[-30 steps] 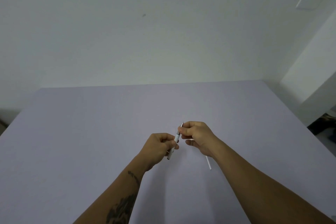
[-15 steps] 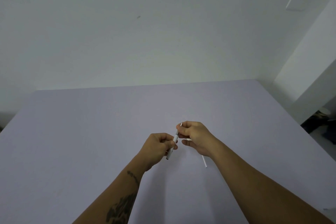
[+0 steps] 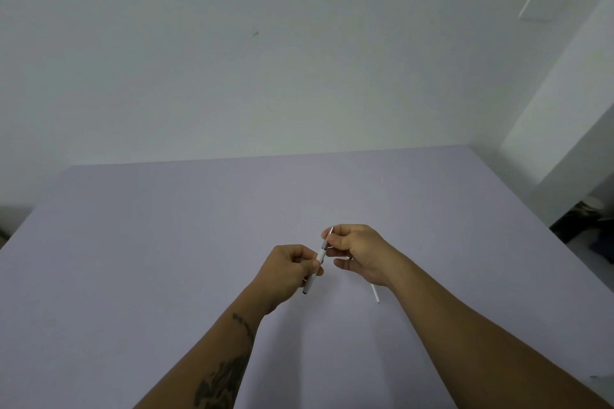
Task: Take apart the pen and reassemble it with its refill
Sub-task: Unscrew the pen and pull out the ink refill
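Observation:
A slim white pen (image 3: 319,257) with a silver pointed tip is held tilted above the lilac table (image 3: 166,242), tip pointing up and away. My left hand (image 3: 287,267) grips its lower barrel; the dark bottom end sticks out below my fingers. My right hand (image 3: 357,251) pinches the tip section between thumb and forefinger. A thin white refill (image 3: 375,294) pokes out from under my right palm, its upper part hidden by the hand; I cannot tell whether it is held or lying on the table.
A pale wall rises behind the table's far edge. A white pillar (image 3: 564,116) stands at the right, with dark clutter (image 3: 594,229) on the floor beyond the table's right edge.
Both hands have stayed on the pen in nearly the same place. The camera view has shifted slightly right, and the silver tip shows a little more above my right fingers.

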### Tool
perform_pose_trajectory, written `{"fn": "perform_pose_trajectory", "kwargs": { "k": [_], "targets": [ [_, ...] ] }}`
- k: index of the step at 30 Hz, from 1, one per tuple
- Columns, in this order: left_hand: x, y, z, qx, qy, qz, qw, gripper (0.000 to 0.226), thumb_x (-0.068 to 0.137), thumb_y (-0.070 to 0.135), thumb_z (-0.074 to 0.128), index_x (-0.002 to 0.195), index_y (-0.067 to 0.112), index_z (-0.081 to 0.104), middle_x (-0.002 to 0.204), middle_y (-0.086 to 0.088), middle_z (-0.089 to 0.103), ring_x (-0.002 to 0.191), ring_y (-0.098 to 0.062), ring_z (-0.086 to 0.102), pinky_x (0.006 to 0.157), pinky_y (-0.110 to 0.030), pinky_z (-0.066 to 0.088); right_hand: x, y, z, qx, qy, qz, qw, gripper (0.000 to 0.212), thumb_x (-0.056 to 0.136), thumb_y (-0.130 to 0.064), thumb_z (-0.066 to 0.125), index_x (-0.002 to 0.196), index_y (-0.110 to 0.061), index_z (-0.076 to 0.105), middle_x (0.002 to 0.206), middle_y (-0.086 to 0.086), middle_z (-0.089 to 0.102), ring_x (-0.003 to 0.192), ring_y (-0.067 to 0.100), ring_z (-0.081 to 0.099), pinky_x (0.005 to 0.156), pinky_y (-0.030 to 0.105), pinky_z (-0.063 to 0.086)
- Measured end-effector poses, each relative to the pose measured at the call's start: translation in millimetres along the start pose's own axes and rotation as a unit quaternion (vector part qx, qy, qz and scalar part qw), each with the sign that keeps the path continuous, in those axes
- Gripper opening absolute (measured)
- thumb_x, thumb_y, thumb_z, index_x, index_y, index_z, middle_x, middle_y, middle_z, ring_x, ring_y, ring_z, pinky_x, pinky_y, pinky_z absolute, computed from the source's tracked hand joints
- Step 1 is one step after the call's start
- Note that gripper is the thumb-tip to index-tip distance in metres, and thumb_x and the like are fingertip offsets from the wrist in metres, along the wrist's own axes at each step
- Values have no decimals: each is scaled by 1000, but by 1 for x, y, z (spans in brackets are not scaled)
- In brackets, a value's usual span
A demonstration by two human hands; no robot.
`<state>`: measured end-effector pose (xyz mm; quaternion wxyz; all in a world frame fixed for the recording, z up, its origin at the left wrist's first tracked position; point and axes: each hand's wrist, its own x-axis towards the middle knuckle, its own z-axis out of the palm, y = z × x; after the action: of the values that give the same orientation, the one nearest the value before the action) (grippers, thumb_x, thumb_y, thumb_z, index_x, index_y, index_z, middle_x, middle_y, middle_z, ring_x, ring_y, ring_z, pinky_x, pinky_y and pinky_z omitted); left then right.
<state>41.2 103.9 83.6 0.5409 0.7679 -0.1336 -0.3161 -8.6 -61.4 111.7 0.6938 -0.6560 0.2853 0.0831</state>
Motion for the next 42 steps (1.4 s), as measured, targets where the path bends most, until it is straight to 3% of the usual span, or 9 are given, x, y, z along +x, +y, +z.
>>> {"fn": "perform_pose_trajectory", "kwargs": {
  "k": [3, 6, 13, 17, 21, 29, 32, 36, 42],
  "targets": [
    [-1, -1, -1, 4, 4, 1, 1000, 13, 93, 14, 61, 92, 9, 72, 87, -6, 77, 84, -21, 67, 76, -32, 55, -1, 1, 0, 8, -8, 6, 1000, 14, 96, -11, 60, 100, -15, 72, 92, 2, 71, 89, 19, 65, 81, 35, 52],
    [-2, 0, -1, 3, 4, 3, 1000, 12, 93, 14, 61, 91, 9, 72, 86, -6, 77, 83, -21, 67, 75, -31, 54, -2, 4, 2, -6, 1, 8, 1000, 7, 93, -18, 66, 92, -13, 71, 92, 2, 71, 86, 18, 65, 77, 33, 52],
    [-4, -3, -1, -10, 1, 2, 1000, 11, 93, 13, 62, 91, 9, 72, 86, -7, 77, 88, -25, 70, 80, -36, 56, -5, 1, 3, -9, -1, 2, 1000, 19, 99, -7, 55, 100, -13, 73, 97, 4, 70, 91, 19, 65, 79, 33, 53],
    [-4, -3, -2, -10, 4, 3, 1000, 12, 93, 13, 61, 91, 9, 72, 87, -7, 77, 89, -26, 70, 80, -37, 56, -4, 2, 2, 1, 3, -1, 1000, 17, 93, -9, 63, 108, -15, 71, 97, 5, 70, 88, 19, 65, 80, 34, 53],
    [-2, -2, -2, -9, 5, 2, 1000, 11, 93, 13, 62, 92, 8, 72, 86, -6, 77, 88, -25, 69, 81, -38, 56, -2, 5, 1, 0, 18, -1, 1000, 11, 93, -16, 67, 101, -11, 72, 94, 4, 72, 87, 19, 65, 81, 36, 52],
    [-2, -2, -4, 5, 4, 3, 1000, 11, 92, 12, 61, 91, 10, 72, 84, -3, 77, 91, -27, 71, 80, -36, 57, -3, -1, 3, -7, 9, -2, 1000, 18, 98, -8, 56, 101, -12, 73, 94, 4, 72, 87, 18, 65, 80, 34, 53],
    [-2, -2, -5, 2, 6, 3, 1000, 11, 92, 12, 62, 90, 10, 72, 85, -4, 77, 94, -30, 70, 80, -37, 56, -2, 0, 3, -7, 3, -1, 1000, 14, 96, -11, 60, 104, -13, 72, 94, 3, 72, 88, 19, 65, 81, 35, 53],
    [-2, 1, -7, -11, 6, 6, 1000, 9, 90, 10, 63, 90, 8, 72, 86, -8, 77, 92, -30, 69, 77, -35, 54, 0, 3, 6, -11, 14, -2, 1000, 10, 95, -18, 64, 94, -12, 71, 93, 3, 71, 86, 18, 64, 79, 34, 52],
    [-1, 0, -8, -7, 7, 6, 1000, 9, 90, 11, 64, 90, 8, 72, 88, -9, 77, 95, -33, 69, 79, -38, 56, 1, 1, 6, -9, 8, -6, 1000, 21, 98, -7, 54, 100, -14, 73, 98, 5, 72, 90, 19, 65, 82, 34, 53]
  ]
}}
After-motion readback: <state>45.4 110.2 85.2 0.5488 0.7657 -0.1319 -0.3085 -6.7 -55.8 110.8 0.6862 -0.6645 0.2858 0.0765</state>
